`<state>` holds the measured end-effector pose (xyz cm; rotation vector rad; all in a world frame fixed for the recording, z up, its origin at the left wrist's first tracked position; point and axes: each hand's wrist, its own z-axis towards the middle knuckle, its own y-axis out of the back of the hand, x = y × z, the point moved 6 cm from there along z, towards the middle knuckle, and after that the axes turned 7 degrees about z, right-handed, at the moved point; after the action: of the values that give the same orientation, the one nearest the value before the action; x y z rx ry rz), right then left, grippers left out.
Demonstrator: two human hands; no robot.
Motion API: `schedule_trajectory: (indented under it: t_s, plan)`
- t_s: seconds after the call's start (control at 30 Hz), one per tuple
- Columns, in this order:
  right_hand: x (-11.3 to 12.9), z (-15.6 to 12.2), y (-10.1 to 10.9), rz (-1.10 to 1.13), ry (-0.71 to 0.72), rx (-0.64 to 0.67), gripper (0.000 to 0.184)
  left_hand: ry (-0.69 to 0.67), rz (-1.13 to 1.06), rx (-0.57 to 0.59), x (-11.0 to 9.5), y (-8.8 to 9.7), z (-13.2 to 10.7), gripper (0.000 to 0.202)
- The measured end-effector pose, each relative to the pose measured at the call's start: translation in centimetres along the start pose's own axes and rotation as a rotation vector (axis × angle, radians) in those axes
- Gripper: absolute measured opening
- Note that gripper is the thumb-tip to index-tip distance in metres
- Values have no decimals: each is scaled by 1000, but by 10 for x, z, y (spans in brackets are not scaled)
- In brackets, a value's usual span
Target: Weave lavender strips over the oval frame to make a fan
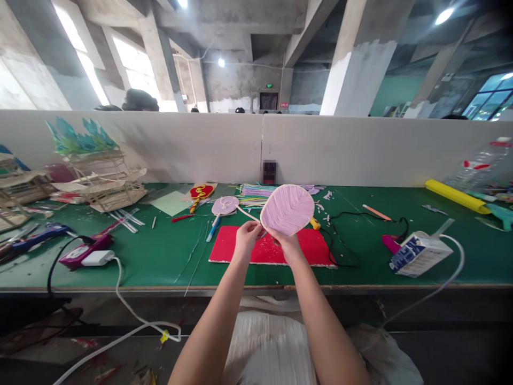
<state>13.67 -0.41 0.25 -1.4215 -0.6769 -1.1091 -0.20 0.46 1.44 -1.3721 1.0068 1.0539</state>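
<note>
My two hands hold up a pale pink leaf-shaped piece (287, 209) with ribbed lines, over a red mat (228, 248) on the green table (160, 256). My right hand (289, 246) grips the piece's lower edge from below, fingers closed. My left hand (247, 237) pinches at its lower left edge, where a thin stick (247, 214) runs off toward a smaller pink disc (225, 205). What exactly the left fingers pinch is hard to tell.
A bundle of pastel strips (256, 191) lies behind the piece. A wooden model (102, 182) with blue-green leaves stands at left, near a purple glue gun (82, 252) and white cable (128, 305). A small carton (417, 254), yellow roll (457, 196) and plastic bottle (484, 163) sit at right. A white partition (360, 149) backs the table.
</note>
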Motion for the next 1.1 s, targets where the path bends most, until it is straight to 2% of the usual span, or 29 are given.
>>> schedule_trajectory:
  t_s: [0.2,0.43,0.8,1.1]
  plan:
    - [-5,0,-4,45,-58,28,44,-97,5,-66,-8,0,-4,32]
    - [-5,-5,-5,81,-31,-67,48,-203,46,-128,-7,0,-8,31]
    - [-2,-8,-8,89,13,-130,38,-414,325,-284,-21,-5,-30,8]
    - [-3,-9,-14,59,-30,-80,36,-532,496,-358,-30,0,-39,8]
